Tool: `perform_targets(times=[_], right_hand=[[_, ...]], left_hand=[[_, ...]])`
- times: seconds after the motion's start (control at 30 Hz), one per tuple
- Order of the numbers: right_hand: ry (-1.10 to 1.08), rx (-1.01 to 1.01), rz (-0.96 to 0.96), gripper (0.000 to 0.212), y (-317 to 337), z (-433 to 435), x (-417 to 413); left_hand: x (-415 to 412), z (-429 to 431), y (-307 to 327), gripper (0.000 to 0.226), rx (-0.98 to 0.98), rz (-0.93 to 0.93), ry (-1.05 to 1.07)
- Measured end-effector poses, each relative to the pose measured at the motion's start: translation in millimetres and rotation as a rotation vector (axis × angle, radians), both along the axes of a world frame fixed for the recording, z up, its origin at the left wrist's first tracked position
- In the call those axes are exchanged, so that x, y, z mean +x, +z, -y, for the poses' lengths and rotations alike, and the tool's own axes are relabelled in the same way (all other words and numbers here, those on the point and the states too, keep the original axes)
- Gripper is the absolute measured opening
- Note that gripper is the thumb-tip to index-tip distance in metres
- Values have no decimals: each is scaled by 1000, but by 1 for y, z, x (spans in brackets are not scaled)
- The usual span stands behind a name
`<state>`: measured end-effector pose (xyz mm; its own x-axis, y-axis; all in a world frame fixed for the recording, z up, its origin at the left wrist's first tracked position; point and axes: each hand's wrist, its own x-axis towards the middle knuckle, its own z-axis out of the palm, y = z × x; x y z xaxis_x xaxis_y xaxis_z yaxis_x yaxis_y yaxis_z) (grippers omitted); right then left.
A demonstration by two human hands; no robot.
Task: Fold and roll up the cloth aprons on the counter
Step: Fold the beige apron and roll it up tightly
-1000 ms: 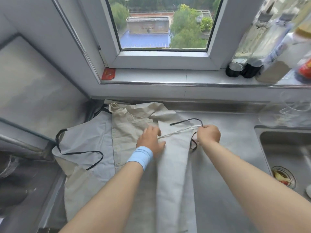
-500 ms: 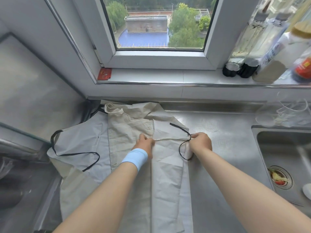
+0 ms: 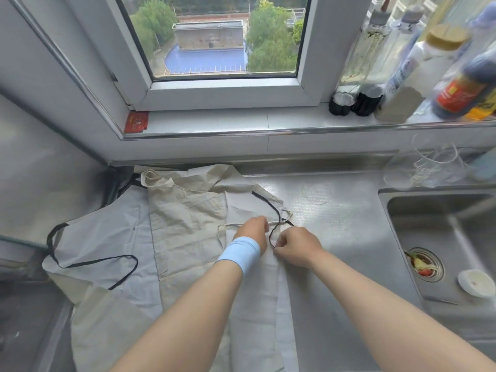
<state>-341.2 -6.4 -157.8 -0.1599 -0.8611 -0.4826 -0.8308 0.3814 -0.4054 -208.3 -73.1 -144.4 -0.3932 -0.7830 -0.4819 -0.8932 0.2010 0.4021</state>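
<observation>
The step in hand looks like tidying the loose ties before the fold goes further: two aprons lie stacked on the steel tabletop (image 3: 335, 237) below the window, a beige apron (image 3: 185, 232) spread over a pale grey apron (image 3: 107, 237), and the right side of the stack is already turned in over the middle as a long panel (image 3: 257, 296) running toward the person. Both hands work close together at the far end of that panel, almost touching. The left hand (image 3: 253, 232), with a blue wristband (image 3: 239, 253), lies knuckles-up on the cloth with its fingers curled in on the thin beige tie (image 3: 228, 226), which trails off to its left. The right hand (image 3: 298, 247) is also knuckles-up, and its fingers pinch the black strap (image 3: 273, 232), which loops up between the two hands. Both forearms reach straight forward from the near edge, the wrists low over the cloth. The next move probably calls for laying both ties flat inside the panel's outline so that nothing hangs over the side toward the sink (image 3: 397, 237), then turning in the left side, which is not yet folded, before any rolling starts.
</observation>
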Motion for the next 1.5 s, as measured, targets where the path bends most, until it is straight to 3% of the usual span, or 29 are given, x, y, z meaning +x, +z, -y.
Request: perform_targets(times=[0.07,0.23,0.3,0.4,0.53,0.73,1.0,1.17,1.27,1.37,1.43,1.5], right_hand=[[-119,-55,-10,12,-2,0,-8],[-957,-204,147,19,8,0,-56],[-1029,-223,135,33,11,-2,-64],[-869,-312,55,36,14,-2,-56],[-567,-213,103,13,6,4,-30],[-422,-63,125,22,3,15,8],[-447,-193,-20,23,24,44,38],[-427,-151,-121,26,50,67,85],[-408,-183,-2,24,54,75,117],[-265,-219,171,20,45,80,141],[-96,-197,145,32,34,86,147],[97,-120,40,57,22,95,150]], left_hand=[[5,0,-6,38,15,1,-5],[-6,4,-9,31,-27,30,-12],[-18,4,-6,29,-109,38,-46],[-34,2,-6,52,-187,109,-79],[-40,0,-13,67,-117,187,-9],[-23,6,-11,32,-94,29,99],[48,29,20,11,-29,-253,528],[132,39,36,25,-125,-160,700],[177,37,37,18,-94,-10,745],[199,36,36,20,56,201,714],[203,41,35,26,47,223,733],[202,51,35,23,-66,120,736]])
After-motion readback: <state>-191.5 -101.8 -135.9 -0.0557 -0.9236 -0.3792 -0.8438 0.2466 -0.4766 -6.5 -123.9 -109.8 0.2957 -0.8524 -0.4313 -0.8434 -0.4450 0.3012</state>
